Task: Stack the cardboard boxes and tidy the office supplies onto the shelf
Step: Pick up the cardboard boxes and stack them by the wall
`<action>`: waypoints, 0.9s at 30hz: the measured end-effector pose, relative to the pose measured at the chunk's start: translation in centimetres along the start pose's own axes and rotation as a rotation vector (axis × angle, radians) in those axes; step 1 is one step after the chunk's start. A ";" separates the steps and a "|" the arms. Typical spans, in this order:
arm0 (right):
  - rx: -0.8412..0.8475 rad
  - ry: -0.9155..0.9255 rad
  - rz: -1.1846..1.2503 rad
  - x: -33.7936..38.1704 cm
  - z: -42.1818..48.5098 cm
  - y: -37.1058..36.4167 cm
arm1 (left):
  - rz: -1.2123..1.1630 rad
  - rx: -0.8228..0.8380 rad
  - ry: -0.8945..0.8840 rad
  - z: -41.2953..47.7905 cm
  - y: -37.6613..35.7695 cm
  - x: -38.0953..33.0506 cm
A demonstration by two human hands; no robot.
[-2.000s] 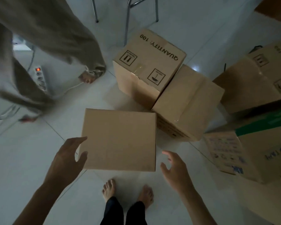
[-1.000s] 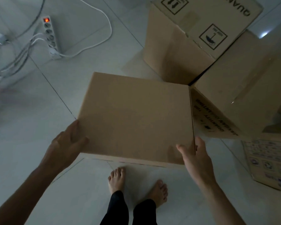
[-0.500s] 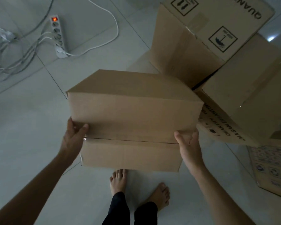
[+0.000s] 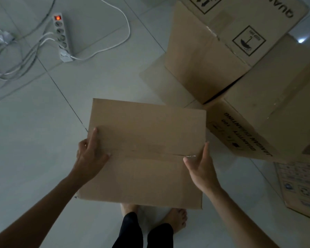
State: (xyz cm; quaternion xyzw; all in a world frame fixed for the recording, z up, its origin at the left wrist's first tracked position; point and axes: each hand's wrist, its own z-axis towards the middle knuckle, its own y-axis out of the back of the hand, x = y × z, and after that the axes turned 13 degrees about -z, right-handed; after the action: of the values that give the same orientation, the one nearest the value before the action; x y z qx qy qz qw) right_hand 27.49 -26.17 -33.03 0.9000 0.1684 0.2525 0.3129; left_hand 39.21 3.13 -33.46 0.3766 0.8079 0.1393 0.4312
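White power strip (image 4: 62, 37), red switch lit, lies on grey tiled floor (image 4: 34, 140); white cables (image 4: 13, 56) tangled beside it.

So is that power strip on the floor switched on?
On: the power strip has its red switch glowing at the far end.

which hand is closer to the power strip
Left. The left hand holds the cardboard box at its left edge, on the side of the power strip; the right hand holds the opposite edge, farther off.

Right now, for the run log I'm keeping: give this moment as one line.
left hand: grips plain box left edge | right hand: grips right edge | state: held above feet, seam facing camera
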 end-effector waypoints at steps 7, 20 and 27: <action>-0.094 0.041 -0.206 0.3 -1.1 -1.9 | -0.011 0.009 -0.014 0.2 0.1 0.2; 0.053 -0.040 -0.184 0.7 -4.3 3.8 | 0.143 -0.050 -0.115 -2.9 2.1 -4.5; -0.030 -0.078 -0.175 2.3 -11.1 11.5 | 0.185 -0.039 -0.198 -8.4 6.1 -12.5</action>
State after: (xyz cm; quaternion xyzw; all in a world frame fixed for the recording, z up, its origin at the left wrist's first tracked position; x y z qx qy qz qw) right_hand 24.80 -28.41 -17.25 0.8862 0.2303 0.1916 0.3533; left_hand 39.80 -1.01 -17.73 0.4531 0.7204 0.1562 0.5014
